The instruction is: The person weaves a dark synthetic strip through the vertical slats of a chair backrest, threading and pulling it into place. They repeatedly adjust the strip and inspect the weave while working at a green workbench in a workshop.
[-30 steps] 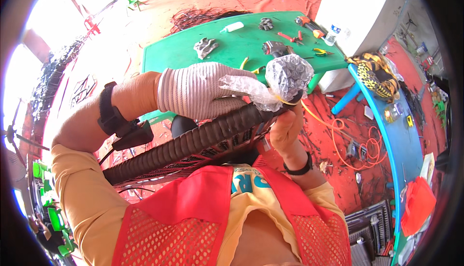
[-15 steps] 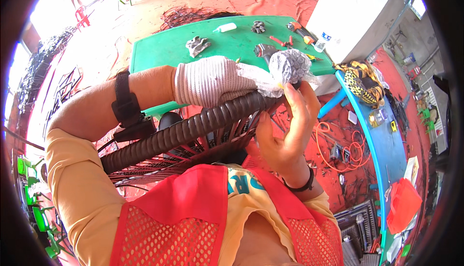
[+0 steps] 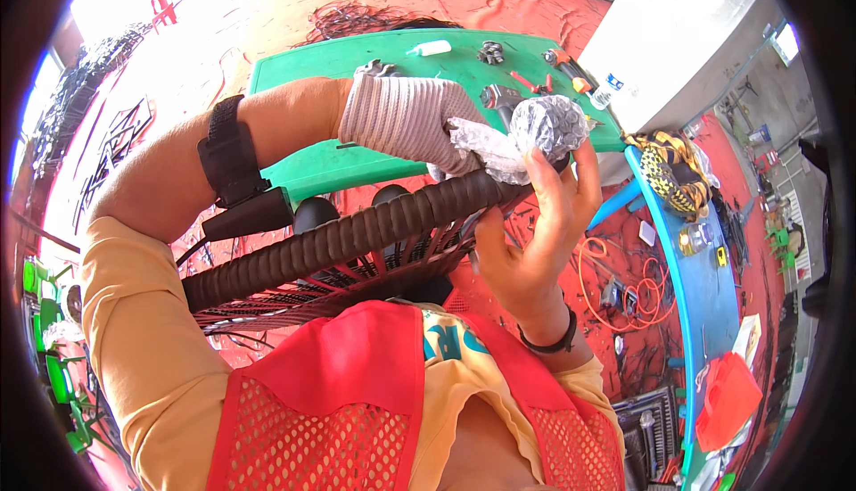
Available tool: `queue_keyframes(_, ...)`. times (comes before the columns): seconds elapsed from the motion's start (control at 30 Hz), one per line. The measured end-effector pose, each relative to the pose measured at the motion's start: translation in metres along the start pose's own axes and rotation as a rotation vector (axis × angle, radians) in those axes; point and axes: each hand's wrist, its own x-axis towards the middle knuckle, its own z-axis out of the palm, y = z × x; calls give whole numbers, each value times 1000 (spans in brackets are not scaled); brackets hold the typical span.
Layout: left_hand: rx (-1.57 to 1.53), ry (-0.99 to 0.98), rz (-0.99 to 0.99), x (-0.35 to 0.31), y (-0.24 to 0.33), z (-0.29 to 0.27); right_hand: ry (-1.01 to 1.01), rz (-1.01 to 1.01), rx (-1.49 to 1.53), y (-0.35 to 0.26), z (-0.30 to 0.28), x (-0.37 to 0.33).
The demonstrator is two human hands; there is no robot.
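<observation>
A dark brown wicker-wrapped rail [image 3: 357,237] slants up to the right in front of me. A crumpled translucent plastic wrap [image 3: 550,127] covers a rounded grey lump at the rail's far right end. My left hand [image 3: 417,125], in a pale ribbed knit glove, is closed on the bunched tail of this wrap. My bare right hand [image 3: 535,250] comes up from below, its curved fingers resting on the wrapped lump and its thumb lower, beside the rail's underside. Red-brown and dark strips [image 3: 348,290] of the woven piece spread under the rail.
Beyond my hands, a green table [image 3: 357,170] bears a power tool [image 3: 502,97], a white bottle [image 3: 431,49], red-handled pliers [image 3: 530,83] and an orange-grey tool [image 3: 567,69]. A blue table [image 3: 700,286] stands at the right. An orange hose [image 3: 637,299] coils on the red floor.
My gloved left hand has turned and drawn the wrap's tail into a bunch against the rail. My right hand stays at the wrapped end. The view has shifted slightly.
</observation>
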Motion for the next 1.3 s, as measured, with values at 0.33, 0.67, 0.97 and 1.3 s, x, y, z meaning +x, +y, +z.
queue_keyframes(0.33, 371, 233, 503, -2, -11, 19, -93, 5, 72, -3, -7, 4)
queue_keyframes(0.67, 490, 237, 485, -1, -18, 15, -160, -28, 46, 8, -12, 14)
queue_keyframes(0.97, 661, 276, 481, 2, -10, 9, -142, -186, -166, 23, -16, 22)
queue_keyframes(1.3, 302, 324, 472, 6, -24, 15, -74, -199, -250, 32, -1, 20)
